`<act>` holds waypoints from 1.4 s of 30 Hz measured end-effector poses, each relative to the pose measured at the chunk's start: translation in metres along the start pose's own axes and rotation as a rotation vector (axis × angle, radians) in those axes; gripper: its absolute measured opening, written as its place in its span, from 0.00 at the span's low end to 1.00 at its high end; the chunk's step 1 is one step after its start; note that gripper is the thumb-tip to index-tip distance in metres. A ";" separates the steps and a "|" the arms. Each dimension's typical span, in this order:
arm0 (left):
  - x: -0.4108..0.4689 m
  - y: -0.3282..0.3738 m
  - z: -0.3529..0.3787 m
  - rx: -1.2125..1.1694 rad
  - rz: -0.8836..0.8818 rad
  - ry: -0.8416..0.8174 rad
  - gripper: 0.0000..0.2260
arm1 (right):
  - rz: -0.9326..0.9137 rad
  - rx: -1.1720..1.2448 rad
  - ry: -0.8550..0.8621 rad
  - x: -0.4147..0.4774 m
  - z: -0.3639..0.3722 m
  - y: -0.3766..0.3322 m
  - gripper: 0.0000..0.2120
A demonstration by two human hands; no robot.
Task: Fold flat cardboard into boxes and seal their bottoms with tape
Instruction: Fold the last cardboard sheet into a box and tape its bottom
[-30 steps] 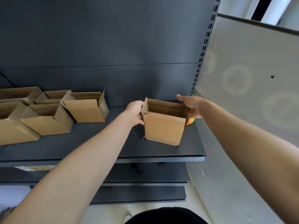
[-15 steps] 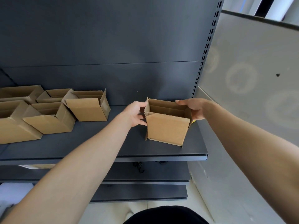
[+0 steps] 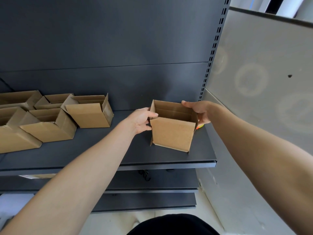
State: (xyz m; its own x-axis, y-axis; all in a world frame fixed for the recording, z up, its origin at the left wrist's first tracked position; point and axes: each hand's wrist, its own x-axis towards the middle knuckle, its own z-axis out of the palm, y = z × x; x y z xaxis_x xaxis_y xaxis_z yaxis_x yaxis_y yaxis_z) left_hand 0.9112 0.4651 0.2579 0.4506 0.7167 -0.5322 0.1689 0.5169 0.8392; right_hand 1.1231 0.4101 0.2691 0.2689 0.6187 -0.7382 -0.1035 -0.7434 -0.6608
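Note:
A small brown cardboard box (image 3: pixel 172 133), opened into shape with its top flaps up, stands on the dark shelf (image 3: pixel 101 150) near its right end. My left hand (image 3: pixel 142 120) grips the box's left wall, fingers over the flap. My right hand (image 3: pixel 198 111) holds the right wall at the far corner. A bit of yellow and orange, perhaps the tape roll (image 3: pixel 200 126), peeks out behind the box under my right hand; most of it is hidden.
Several folded open boxes (image 3: pixel 89 112) cluster on the shelf's left side. A grey panel (image 3: pixel 262 73) stands close on the right. Lower shelves (image 3: pixel 144 200) sit below, and the slotted upright (image 3: pixel 211 56) rises behind the box.
The box and both hands have stayed near the shelf's right end. My right hand slid a little along the box's far right corner; the view shifted slightly.

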 end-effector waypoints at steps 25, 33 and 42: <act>0.000 -0.003 0.000 0.162 -0.007 0.035 0.15 | -0.020 -0.057 0.092 -0.008 0.015 -0.002 0.29; 0.001 -0.015 -0.004 0.052 0.111 0.040 0.25 | -0.028 -0.019 0.123 -0.012 0.017 -0.004 0.25; 0.000 -0.005 0.004 0.152 0.053 0.007 0.32 | -0.030 -0.016 0.119 -0.008 0.019 -0.003 0.26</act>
State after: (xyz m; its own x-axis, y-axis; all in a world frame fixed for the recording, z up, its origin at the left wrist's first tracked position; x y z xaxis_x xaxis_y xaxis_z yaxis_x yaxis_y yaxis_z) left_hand 0.9141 0.4604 0.2539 0.4567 0.7446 -0.4868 0.2758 0.4017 0.8732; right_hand 1.1030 0.4125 0.2743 0.3840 0.6068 -0.6960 -0.0783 -0.7297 -0.6793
